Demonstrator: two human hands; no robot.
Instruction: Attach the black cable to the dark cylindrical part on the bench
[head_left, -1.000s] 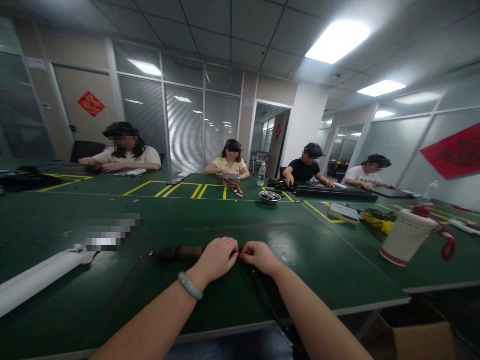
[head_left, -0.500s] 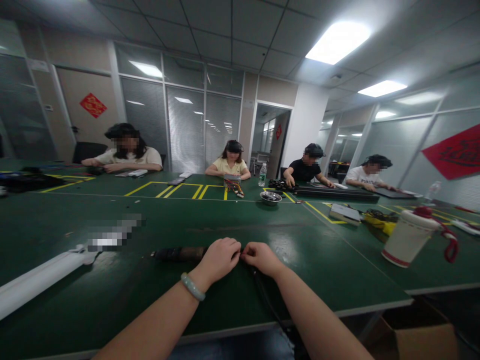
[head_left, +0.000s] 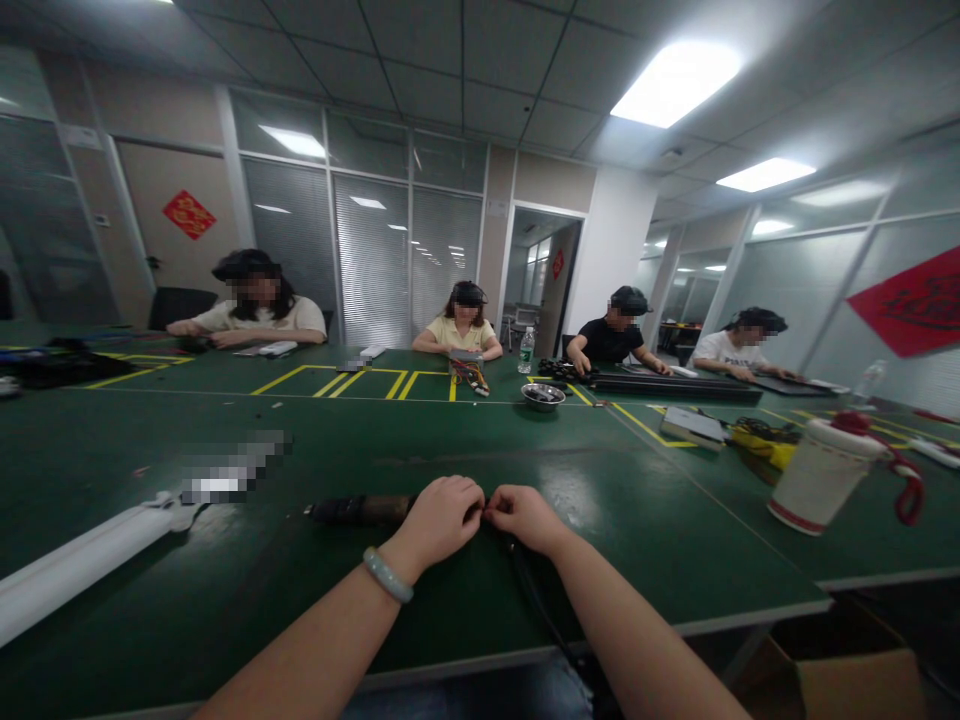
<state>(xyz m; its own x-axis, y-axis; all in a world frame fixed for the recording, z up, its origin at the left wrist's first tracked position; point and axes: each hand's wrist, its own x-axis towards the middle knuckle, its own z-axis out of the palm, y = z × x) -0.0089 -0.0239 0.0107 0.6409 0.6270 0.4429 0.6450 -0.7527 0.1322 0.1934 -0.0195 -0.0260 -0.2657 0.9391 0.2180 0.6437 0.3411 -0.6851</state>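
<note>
A dark electric screwdriver [head_left: 371, 510] lies across the green table in front of me, its bit end pointing left. My left hand [head_left: 444, 515], with a pale bangle at the wrist, is closed over its rear part. Close beside it, my right hand [head_left: 521, 518] is closed in a pinch at the tool's tail end, where the cord begins. From under that hand a black cord [head_left: 534, 590] runs down over the table's near edge. The fingers hide the exact spot between the two hands.
A white long-armed object [head_left: 97, 560] lies at left, its far end pixelated. At right stands a cream tumbler [head_left: 821, 475] with a red strap. Farther off are a metal bowl [head_left: 543, 398], a water bottle [head_left: 527, 352] and a silver box [head_left: 694, 428]. Several people sit across the table.
Both hands stay almost in place at the screwdriver's tail; the fingertips shift only slightly. The camera view has moved a little.
</note>
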